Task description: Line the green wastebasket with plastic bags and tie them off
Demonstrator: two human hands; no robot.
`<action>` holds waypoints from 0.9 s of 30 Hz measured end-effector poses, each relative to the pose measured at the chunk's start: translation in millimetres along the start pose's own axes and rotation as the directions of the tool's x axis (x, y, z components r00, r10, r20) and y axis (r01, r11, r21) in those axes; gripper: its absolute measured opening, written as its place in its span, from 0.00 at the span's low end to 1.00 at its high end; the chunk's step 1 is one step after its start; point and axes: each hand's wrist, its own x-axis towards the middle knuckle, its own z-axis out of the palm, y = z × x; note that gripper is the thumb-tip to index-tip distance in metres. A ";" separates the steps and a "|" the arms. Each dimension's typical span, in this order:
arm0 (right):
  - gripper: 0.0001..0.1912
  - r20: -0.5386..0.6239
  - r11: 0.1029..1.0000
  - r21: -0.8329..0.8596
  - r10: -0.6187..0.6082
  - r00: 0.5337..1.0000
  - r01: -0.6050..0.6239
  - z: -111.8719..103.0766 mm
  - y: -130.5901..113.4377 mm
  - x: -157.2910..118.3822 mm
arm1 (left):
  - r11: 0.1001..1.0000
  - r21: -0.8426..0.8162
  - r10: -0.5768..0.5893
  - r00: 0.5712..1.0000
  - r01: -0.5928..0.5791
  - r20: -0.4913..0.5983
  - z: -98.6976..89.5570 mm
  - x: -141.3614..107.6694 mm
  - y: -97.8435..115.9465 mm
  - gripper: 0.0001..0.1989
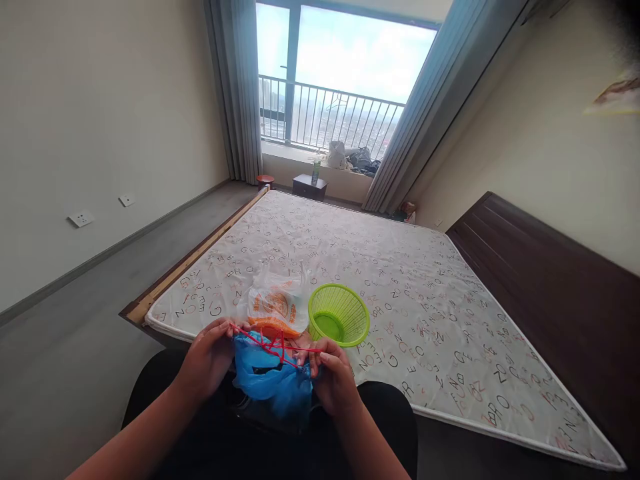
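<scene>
A blue plastic bag [273, 380] lies over my lap, with a red string [273, 345] looped across its top edge. My left hand [210, 353] is closed, pinching the string and the bag's left corner. At the right corner, my right hand [333, 377] grips the red string between its fingers and touches the blue plastic. Just beyond the hands, a white and orange plastic bag [277, 303] rests on the mattress. Beside it on the right is a green mesh basket [339, 315], with nothing visible inside.
The patterned mattress [360, 253] fills the middle, with a wooden frame edge on its left and a dark headboard [545, 267] on the right. A small dark table [310, 187] holding a bottle stands near the window, beside a red stool [265, 180].
</scene>
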 end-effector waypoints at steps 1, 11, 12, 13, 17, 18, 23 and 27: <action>0.07 0.010 0.999 0.025 0.024 1.000 -0.024 -2.3 1.9 0.1 | 0.999 -0.029 -0.032 0.998 0.034 0.055 0.6 -1.0 3.9 0.14; 0.18 0.271 0.746 -0.580 0.555 0.786 -0.326 -19.7 -3.7 2.2 | 0.982 0.023 -0.188 0.955 0.187 0.228 -5.3 -5.0 7.8 0.24; 0.18 0.255 0.738 -0.612 0.524 0.812 -0.284 -21.2 -4.6 2.4 | 0.979 0.051 -0.203 0.952 0.197 0.231 -6.0 -4.7 7.6 0.30; 0.18 0.229 0.748 -0.622 0.457 0.860 -0.232 -22.9 -4.7 2.7 | 0.977 0.081 -0.210 0.950 0.197 0.229 -6.9 -4.3 7.7 0.34; 0.18 0.037 0.862 -0.504 0.081 0.996 -0.051 -26.4 -1.1 4.9 | 0.983 0.167 -0.110 0.980 0.082 0.168 -10.6 -1.2 10.8 0.40; 0.18 -0.019 0.901 -0.434 -0.003 1.000 -0.006 -25.7 -1.2 5.7 | 0.983 0.176 -0.071 0.989 0.046 0.133 -11.6 0.1 12.8 0.40; 0.14 -0.241 0.998 -0.016 -0.064 0.968 0.062 -21.0 -12.9 7.1 | 0.988 0.128 0.101 0.991 -0.089 -0.087 -21.8 11.0 28.4 0.37; 0.08 -0.164 0.996 0.078 0.049 0.985 -0.037 -25.3 -18.2 0.8 | 0.986 0.122 0.128 0.986 -0.114 -0.111 -35.0 17.0 36.6 0.28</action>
